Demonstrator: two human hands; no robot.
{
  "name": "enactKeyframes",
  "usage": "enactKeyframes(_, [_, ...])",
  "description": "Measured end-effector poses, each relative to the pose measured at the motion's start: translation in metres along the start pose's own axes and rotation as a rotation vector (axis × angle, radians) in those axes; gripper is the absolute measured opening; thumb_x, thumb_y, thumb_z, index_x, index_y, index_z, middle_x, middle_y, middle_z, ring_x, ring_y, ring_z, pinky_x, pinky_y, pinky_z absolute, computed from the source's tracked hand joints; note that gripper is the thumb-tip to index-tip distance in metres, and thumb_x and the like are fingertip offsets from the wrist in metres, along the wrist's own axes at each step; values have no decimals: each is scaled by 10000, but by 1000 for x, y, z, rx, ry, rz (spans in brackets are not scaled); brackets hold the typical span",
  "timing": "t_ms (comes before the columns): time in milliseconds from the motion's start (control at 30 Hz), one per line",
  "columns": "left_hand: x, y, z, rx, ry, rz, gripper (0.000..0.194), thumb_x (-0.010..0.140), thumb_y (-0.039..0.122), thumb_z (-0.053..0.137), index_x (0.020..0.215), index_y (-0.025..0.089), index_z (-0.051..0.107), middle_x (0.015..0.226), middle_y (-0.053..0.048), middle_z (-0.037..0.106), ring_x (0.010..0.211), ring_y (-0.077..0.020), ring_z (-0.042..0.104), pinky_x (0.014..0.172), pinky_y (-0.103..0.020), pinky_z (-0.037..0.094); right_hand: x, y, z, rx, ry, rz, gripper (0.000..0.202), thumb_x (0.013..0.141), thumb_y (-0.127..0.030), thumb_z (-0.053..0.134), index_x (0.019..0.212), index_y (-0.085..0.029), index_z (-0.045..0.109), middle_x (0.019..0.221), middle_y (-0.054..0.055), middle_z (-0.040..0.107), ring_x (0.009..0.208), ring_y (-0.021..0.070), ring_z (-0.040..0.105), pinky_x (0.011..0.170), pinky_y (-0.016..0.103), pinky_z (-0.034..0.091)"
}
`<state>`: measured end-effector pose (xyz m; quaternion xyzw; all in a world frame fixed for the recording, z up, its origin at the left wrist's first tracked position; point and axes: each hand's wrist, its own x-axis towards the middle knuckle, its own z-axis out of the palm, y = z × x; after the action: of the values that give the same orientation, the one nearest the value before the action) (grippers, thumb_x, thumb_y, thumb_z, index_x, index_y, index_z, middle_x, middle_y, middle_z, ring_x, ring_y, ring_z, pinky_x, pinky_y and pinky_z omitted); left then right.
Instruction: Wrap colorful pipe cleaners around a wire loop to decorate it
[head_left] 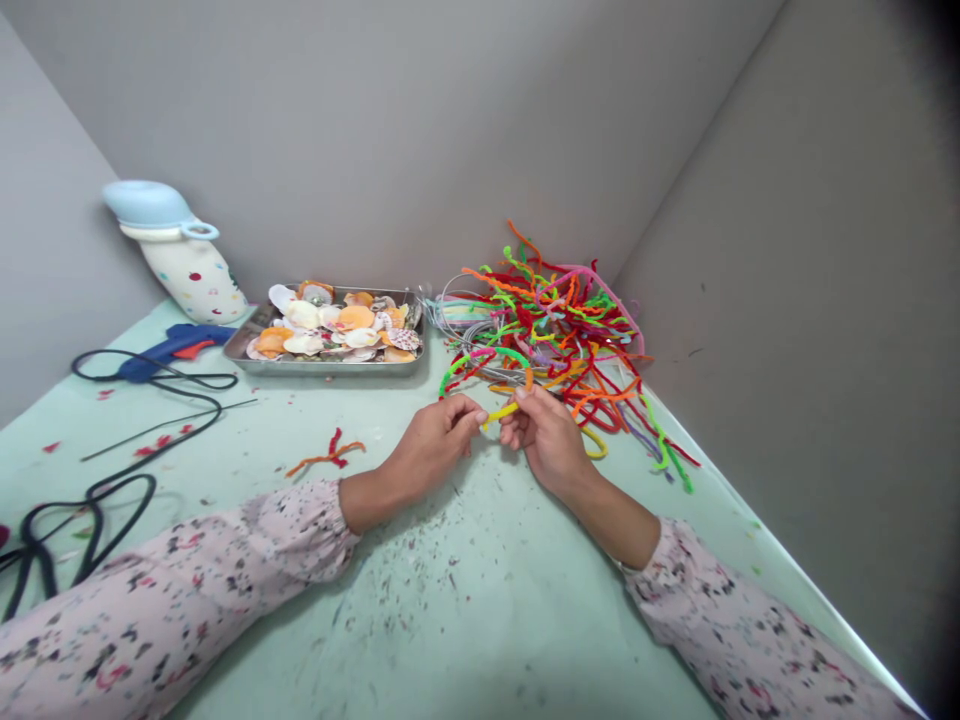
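Observation:
Between my two hands runs a multicoloured pipe-cleaner ring (512,353), with green, pink, orange and yellow stretches curving up behind the fingers. My left hand (439,440) pinches the yellow stretch at its left end. On the other side my right hand (546,432) grips the ring where orange meets yellow. Just behind the hands lies a tangled heap of pipe cleaners (577,320) in red, orange, green and pink. A small twisted orange and red pipe-cleaner piece (330,456) rests on the table left of my left hand.
A metal tray (326,369) full of seashells (356,318) stands at the back. Left of it are a white bottle (195,275) with a blue lid and a blue glue gun (161,355). A black cord (112,490) loops along the left. Dark specks dot the pale green table (480,620); grey walls enclose it.

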<state>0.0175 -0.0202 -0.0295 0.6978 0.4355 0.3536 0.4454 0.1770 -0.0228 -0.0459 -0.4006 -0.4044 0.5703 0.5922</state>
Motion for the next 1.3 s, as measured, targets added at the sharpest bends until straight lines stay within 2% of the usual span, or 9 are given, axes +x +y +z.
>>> enactKeyframes(300, [0,-3,1,50,12,31,189,846,324,464,768,173,546,573,46,499,516,-100,465,518,-210,356,1,2,-1,7,-5,-4,238,778,-395,624,743,-182,524,546,-24,611,409,93,564,355,165,382])
enactKeyframes(533, [0,0,0,199,31,69,196,857,311,447,755,178,549,565,33,511,538,-118,465,541,-226,346,1,2,-1,14,-9,0,246,770,-402,628,743,-181,525,545,-26,602,399,92,554,349,167,380])
enactKeyframes(767, [-1,1,0,358,59,156,177,862,262,431,765,178,552,693,-4,574,646,-141,498,603,-244,349,0,1,0,16,-6,21,243,758,-397,636,745,-183,522,549,-25,606,405,95,562,349,166,381])
enactKeyframes(1033, [-1,-1,-1,150,32,126,194,869,290,419,796,174,556,644,15,535,608,-125,491,567,-219,371,0,-1,1,15,7,2,229,766,-382,628,748,-181,522,541,-24,608,400,95,554,358,170,380])
enactKeyframes(1300, [-2,-2,-1,138,15,99,181,851,287,432,813,173,567,669,5,562,598,-124,488,564,-222,372,0,-1,0,-9,9,-11,231,769,-393,624,736,-188,523,529,-31,597,395,96,546,357,176,377])
